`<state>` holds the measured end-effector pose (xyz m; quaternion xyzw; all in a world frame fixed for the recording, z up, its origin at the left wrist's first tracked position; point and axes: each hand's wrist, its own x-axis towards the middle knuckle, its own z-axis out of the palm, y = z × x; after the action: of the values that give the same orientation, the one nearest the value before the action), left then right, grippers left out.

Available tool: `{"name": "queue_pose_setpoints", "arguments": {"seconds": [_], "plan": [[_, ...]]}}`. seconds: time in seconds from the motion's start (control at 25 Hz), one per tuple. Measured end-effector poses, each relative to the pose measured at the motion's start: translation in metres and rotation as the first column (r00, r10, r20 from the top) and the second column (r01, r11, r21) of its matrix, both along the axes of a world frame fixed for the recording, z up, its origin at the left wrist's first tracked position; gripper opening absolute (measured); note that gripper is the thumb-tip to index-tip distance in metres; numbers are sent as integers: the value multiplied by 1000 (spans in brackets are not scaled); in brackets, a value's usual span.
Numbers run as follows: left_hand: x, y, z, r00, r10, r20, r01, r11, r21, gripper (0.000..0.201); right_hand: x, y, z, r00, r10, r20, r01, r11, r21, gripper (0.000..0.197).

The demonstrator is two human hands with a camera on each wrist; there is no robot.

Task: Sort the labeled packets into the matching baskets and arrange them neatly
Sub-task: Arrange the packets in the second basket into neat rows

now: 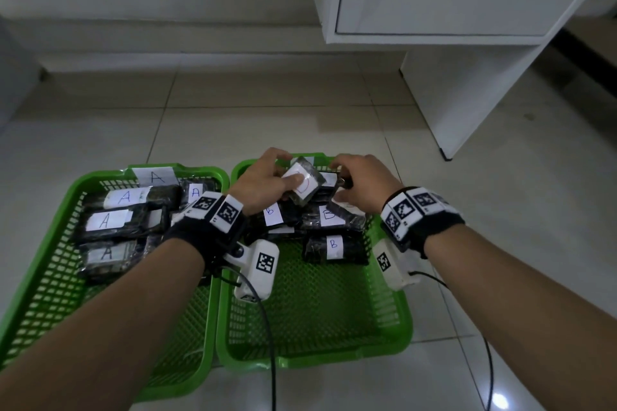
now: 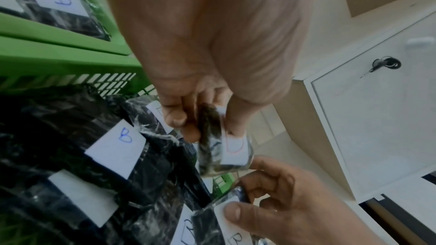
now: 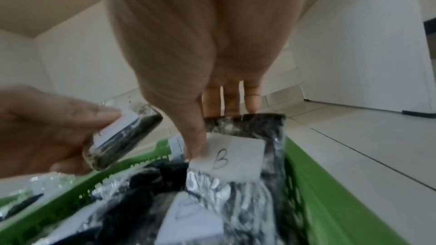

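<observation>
Two green baskets sit side by side on the floor. The left basket (image 1: 66, 197) holds packets labeled A (image 1: 110, 220). The right basket (image 1: 394, 327) holds packets labeled B (image 1: 334, 248). Over the right basket's far end, my left hand (image 1: 263, 180) pinches a dark packet (image 1: 305, 183) whose white label has a red letter; the same packet (image 2: 226, 154) hangs tilted from thumb and fingers. My right hand (image 1: 364, 183) grips a B packet (image 3: 235, 157) at the basket's far right, thumb on its label and fingers behind its top edge.
A white cabinet (image 1: 467, 10) with a key in its lock (image 2: 384, 64) stands on the tiled floor beyond the baskets at the right. Black cables (image 1: 270, 344) trail from the wrist cameras over the right basket's near half, where the mesh bottom is bare.
</observation>
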<state>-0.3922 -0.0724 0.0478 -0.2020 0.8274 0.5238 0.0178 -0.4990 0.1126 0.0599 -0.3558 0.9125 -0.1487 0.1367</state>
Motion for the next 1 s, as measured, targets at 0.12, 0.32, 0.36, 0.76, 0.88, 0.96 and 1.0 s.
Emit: {"name": "queue_pose_setpoints", "arguments": {"seconds": [0.12, 0.32, 0.36, 0.76, 0.88, 0.96, 1.0], "plan": [[1, -3, 0, 995, -41, -94, 27, 989, -146, 27, 2, 8, -7, 999, -3, -53, 4, 1000, 14, 65], [-8, 8, 8, 987, -159, 10, 155, 944, -290, 33, 6, 14, -9, 997, 62, -38, -58, 994, 93, 78], [-9, 12, 9, 983, -185, 20, 182, 937, -298, 37, 6, 13, -8, 997, 61, -49, -59, 997, 54, 76], [-10, 13, -4, 917, -337, 215, 381, 573, -726, 68, 3, 18, -1, 995, 37, 94, -32, 998, -55, 78], [-12, 18, -10, 892, -356, 278, 437, 522, -733, 74, -2, 22, 1, 993, -4, 118, 15, 996, -90, 81], [-13, 21, -14, 891, -359, 278, 438, 519, -734, 74, -6, 24, 2, 990, -14, 143, 30, 994, -109, 83], [-14, 23, -16, 889, -365, 276, 438, 508, -741, 74, -6, 24, 2, 989, -11, 146, 27, 994, -103, 84]]}}
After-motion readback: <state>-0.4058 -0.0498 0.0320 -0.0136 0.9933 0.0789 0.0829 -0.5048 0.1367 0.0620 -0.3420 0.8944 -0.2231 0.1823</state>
